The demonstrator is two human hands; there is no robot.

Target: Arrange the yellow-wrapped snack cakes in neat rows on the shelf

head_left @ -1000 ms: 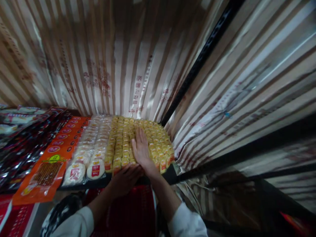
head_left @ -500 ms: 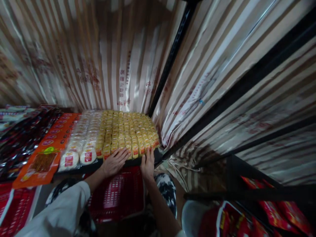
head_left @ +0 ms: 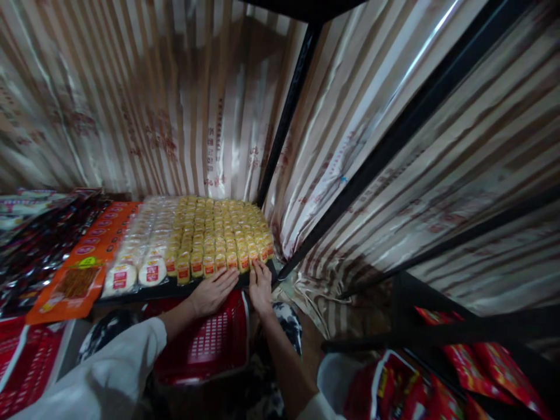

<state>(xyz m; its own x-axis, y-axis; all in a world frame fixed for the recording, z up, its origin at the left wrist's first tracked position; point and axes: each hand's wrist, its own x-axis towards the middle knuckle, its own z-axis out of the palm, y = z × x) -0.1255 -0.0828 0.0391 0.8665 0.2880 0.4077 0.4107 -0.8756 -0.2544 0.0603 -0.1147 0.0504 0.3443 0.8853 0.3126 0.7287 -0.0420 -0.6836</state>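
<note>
Rows of small yellow wrapped snack packs [head_left: 214,233] with red labels stand on a dark shelf [head_left: 144,293]. My left hand [head_left: 215,291] lies against the front ends of the middle rows, its fingers stretched out side by side. Close to it on the right, my right hand [head_left: 261,286] touches the front packs near the right end, fingers extended upward. Neither hand has a pack lifted in it. Left of the yellow rows are white round cakes [head_left: 152,269] in clear wrap, then an orange snack bag [head_left: 79,280].
Below the shelf is a red plastic basket [head_left: 205,344], close to my knees. Dark shiny packets [head_left: 48,245] lie far left. Black rack posts [head_left: 289,111] and a striped curtain [head_left: 175,87] stand behind. Red snack bags [head_left: 476,367] lie at lower right.
My left hand has slid right along the front of the yellow packs, nearer my right hand. The view has shifted slightly.
</note>
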